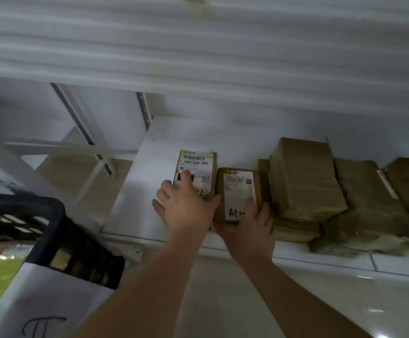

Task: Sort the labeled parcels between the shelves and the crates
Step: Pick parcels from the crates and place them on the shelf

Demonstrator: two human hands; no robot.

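Observation:
Two labeled brown parcels lie side by side on the white shelf [135, 191]. My left hand [186, 208] rests flat on the left parcel [198, 164], fingers spread over its white barcode label and thumb along its right edge. My right hand [249, 228] grips the near end of the smaller parcel [235, 189], with fingers on its label and right side and the thumb at its front left corner. This parcel's label has handwriting at its near end.
Several larger brown parcels [303, 181] are packed together on the shelf to the right. A black slatted crate [52, 215] with a white paper sign [42, 296] stands at lower left. Another shelf board [198, 45] hangs close overhead. Tiled floor lies below.

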